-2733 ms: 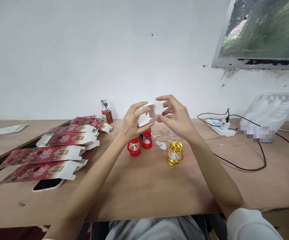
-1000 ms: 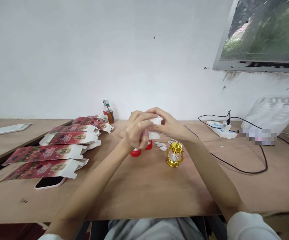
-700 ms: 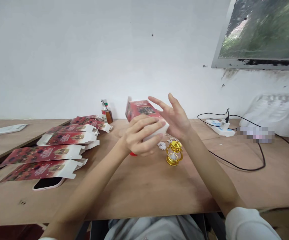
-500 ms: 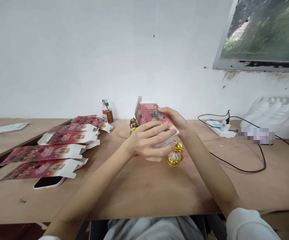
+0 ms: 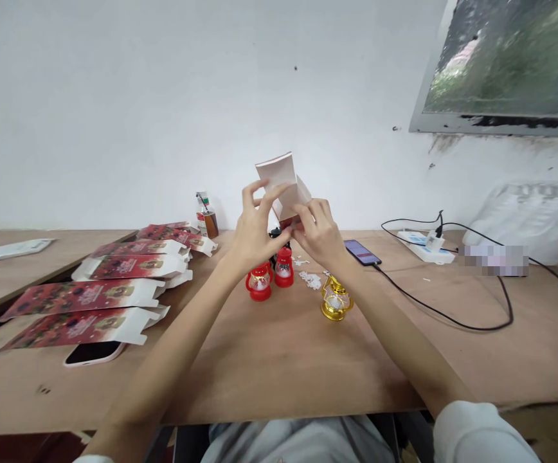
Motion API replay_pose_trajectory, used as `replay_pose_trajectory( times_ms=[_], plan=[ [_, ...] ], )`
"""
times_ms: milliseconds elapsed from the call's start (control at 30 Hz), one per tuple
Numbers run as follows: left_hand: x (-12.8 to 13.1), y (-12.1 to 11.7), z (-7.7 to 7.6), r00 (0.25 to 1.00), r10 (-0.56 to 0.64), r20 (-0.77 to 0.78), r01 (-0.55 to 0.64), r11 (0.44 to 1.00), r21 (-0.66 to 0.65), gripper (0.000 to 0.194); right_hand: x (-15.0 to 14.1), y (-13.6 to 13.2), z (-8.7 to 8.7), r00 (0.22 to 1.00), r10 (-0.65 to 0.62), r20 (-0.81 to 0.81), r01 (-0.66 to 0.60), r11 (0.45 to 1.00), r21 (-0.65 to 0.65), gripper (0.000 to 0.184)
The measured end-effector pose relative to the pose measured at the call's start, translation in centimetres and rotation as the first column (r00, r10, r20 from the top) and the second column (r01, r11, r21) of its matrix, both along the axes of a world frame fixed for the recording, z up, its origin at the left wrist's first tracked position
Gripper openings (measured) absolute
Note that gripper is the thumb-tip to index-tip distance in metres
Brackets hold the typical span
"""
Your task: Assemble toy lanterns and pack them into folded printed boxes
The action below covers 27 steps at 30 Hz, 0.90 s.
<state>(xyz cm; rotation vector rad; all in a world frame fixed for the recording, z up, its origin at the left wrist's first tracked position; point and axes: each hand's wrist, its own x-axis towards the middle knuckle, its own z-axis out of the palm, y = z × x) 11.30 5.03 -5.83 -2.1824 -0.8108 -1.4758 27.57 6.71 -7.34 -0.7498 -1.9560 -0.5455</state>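
A cardboard box (image 5: pixel 279 173) is up in the air over the table, its open end with white flaps turned toward me. My left hand (image 5: pixel 254 225) grips it from the left, thumb below and fingers on the flaps. On the other side my right hand (image 5: pixel 318 231) pinches the box's lower right edge. Two small red lanterns, the nearer red lantern (image 5: pixel 260 284) and the farther red lantern (image 5: pixel 284 269), stand beneath my hands. A gold lantern (image 5: pixel 335 301) stands by my right forearm, partly covered by it. Small white cut-out pieces (image 5: pixel 310 280) lie between the lanterns.
Several flattened red printed boxes (image 5: pixel 76 299) lie at left, partly over a pink-edged phone (image 5: pixel 94 353). A plugged-in phone (image 5: pixel 362 252), power strip (image 5: pixel 426 247), black cable (image 5: pixel 481 328) and white plastic bag (image 5: pixel 524 222) are at right. A bottle (image 5: pixel 209 224) stands by the wall.
The box has been turned from its printed side to show its open, white-flapped end. My right hand has moved to its lower edge. The red lanterns and the plugged-in phone have come into view.
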Motion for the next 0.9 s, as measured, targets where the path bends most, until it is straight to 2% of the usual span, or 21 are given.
replay_pose_trajectory(
  times_ms=[133, 333, 467, 567, 633, 700, 767, 833, 900],
  plan=[
    [-0.2, 0.5, -0.1, 0.996, -0.002, 0.09, -0.002, 0.999, 0.039, 0.056, 0.2, -0.3, 0.2, 1.0, 0.008, 0.026, -0.009, 1.0, 0.006, 0.025],
    [-1.1, 0.4, 0.6, 0.998, -0.035, 0.059, 0.035, 0.999, -0.011, 0.053, 0.5, -1.6, 1.2, 1.0, 0.019, -0.02, -0.021, 0.996, -0.083, 0.024],
    [-1.6, 0.3, 1.0, 0.99, -0.035, 0.14, 0.025, 0.997, 0.069, 0.056, 1.0, -2.3, 2.1, 0.997, 0.012, -0.072, -0.022, 0.99, -0.141, 0.038],
    [-2.2, 0.4, 1.4, 0.988, -0.012, 0.156, -0.005, 0.994, 0.113, 0.055, 2.1, -3.0, 2.8, 0.988, 0.024, -0.149, -0.057, 0.975, -0.216, 0.059],
    [-2.8, 0.4, 1.6, 0.99, 0.003, 0.138, -0.016, 0.996, 0.093, 0.054, 3.3, -3.6, 3.3, 0.991, -0.023, -0.134, -0.02, 0.951, -0.308, 0.072],
    [-3.3, 0.1, 1.9, 0.994, 0.025, 0.108, -0.029, 0.999, 0.033, 0.054, 4.3, -4.2, 3.7, 0.993, -0.109, 0.041, 0.116, 0.887, -0.446, 0.073],
    [-3.5, -0.5, 2.3, 0.993, 0.076, 0.092, -0.072, 0.996, -0.05, 0.054, 5.0, -4.7, 3.9, 0.93, -0.147, 0.336, 0.327, 0.748, -0.578, 0.067],
    [-3.6, -1.1, 2.6, 0.985, 0.144, 0.096, -0.13, 0.982, -0.136, 0.054, 5.2, -4.9, 3.9, 0.813, -0.115, 0.571, 0.516, 0.595, -0.616, 0.055],
    [-3.5, -1.7, 2.8, 0.979, 0.188, 0.083, -0.167, 0.963, -0.213, 0.054, 4.8, -4.7, 3.8, 0.761, -0.116, 0.638, 0.581, 0.561, -0.59, 0.041]
  ],
)
